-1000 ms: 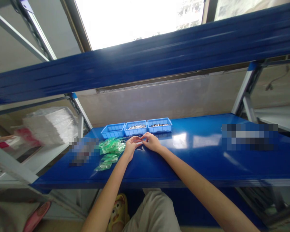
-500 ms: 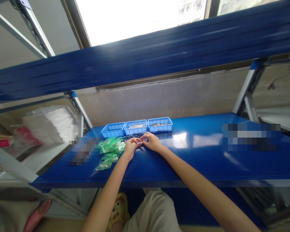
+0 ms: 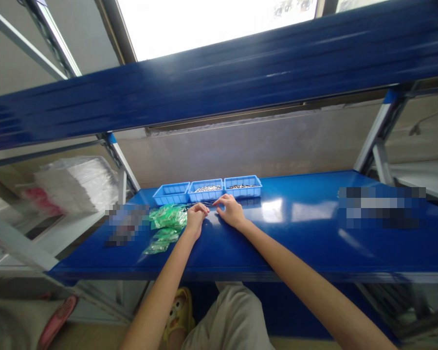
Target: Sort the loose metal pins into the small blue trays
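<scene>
My left hand (image 3: 196, 219) is over the blue tabletop, its fingers curled together in a pinch; whatever lies in them is too small to make out. Just to its right, my right hand (image 3: 230, 212) has its thumb and index finger apart, fingertips close to some thin dark pieces in front of the bins. Beside my left hand lie green plastic bags (image 3: 168, 218). Beyond both hands stand a middle blue bin (image 3: 206, 197) with small silvery pieces and a right blue bin (image 3: 243, 192) with small darker pieces.
A third blue bin (image 3: 171, 195) stands at the row's left end. Blurred-out items lie at both ends of the blue table (image 3: 299, 248). A blue shelf beam (image 3: 219, 87) crosses above. Plastic-wrapped white stacks (image 3: 76, 184) sit on the left rack.
My hands, which met at the fingertips before, have moved apart. My right thumb and index finger have spread, and the fingers reach slightly further towards the bins.
</scene>
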### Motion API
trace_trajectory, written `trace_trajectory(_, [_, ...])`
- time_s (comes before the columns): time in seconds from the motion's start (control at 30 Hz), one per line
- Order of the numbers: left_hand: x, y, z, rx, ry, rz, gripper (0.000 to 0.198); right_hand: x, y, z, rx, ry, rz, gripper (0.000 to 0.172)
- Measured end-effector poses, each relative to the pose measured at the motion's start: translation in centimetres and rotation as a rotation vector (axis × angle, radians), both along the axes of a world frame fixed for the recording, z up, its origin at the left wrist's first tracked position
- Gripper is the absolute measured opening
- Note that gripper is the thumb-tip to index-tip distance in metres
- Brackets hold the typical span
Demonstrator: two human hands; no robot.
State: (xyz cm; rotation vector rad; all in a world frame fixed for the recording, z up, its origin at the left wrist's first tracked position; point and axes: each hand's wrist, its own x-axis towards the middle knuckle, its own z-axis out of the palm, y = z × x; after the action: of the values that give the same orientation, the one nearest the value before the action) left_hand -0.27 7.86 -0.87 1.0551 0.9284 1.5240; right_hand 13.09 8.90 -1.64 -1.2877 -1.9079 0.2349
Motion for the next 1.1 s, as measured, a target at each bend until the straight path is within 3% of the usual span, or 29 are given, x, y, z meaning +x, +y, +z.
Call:
trace_trajectory(0.37, [0.1, -0.4, 0.7, 0.046, -0.043, -0.124, 0.011, -0.2, 0.4, 0.0, 0.107, -0.148, -0.015, 0.025])
trace_trajectory(0.67, [0.1, -0.6, 1.0, -0.086, -0.042, -0.208, 0.011, 0.1, 0.8, -0.3, 0.007, -0.225, -0.011, 0.025])
trace_trajectory(0.97, [0.0, -0.9, 1.5, -0.106, -0.149, -0.193, 0.015, 0.2, 0.8, -0.2, 0.007, -0.217, -0.002, 0.023])
trace_trajectory(1.1, [0.0, -0.7, 1.2, -0.100, -0.083, -0.139, 0.012, 0.2, 0.7, -0.1, 0.040, -0.152, 0.064, 0.021])
